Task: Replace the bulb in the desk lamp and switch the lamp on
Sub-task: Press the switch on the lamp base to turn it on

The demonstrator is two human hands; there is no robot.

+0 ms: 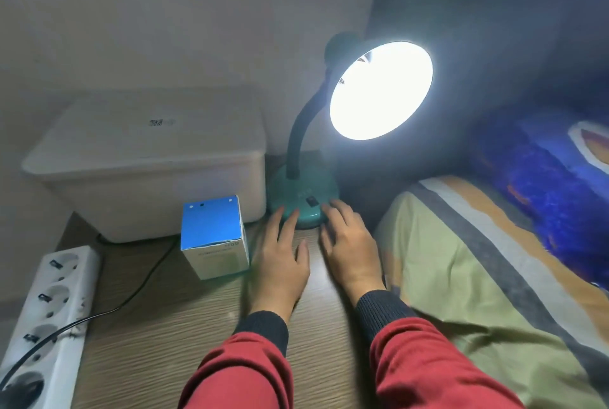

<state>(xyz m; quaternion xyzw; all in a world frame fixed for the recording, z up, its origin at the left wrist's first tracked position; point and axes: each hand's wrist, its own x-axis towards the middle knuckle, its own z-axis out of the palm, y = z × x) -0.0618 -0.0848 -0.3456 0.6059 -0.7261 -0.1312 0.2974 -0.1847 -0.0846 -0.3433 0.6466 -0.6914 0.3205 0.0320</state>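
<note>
The desk lamp stands at the back of the wooden table on a round teal base (301,197), with a black flexible neck (304,125). Its shade (380,90) faces me and glows bright white; the bulb inside is lost in the glare. A dark rocker switch (310,201) sits on the base. My left hand (280,260) lies flat on the table, fingertips touching the base's front edge. My right hand (349,244) rests beside it, fingers spread, fingertips on the base just right of the switch. Neither hand holds anything. A blue and white bulb box (214,237) stands left of my left hand.
A white lidded plastic bin (148,158) fills the back left by the wall. A white power strip (46,319) lies at the table's left edge with a black cable (145,283) plugged in. A bed with a striped cover (478,277) and blue blanket (540,188) borders the right.
</note>
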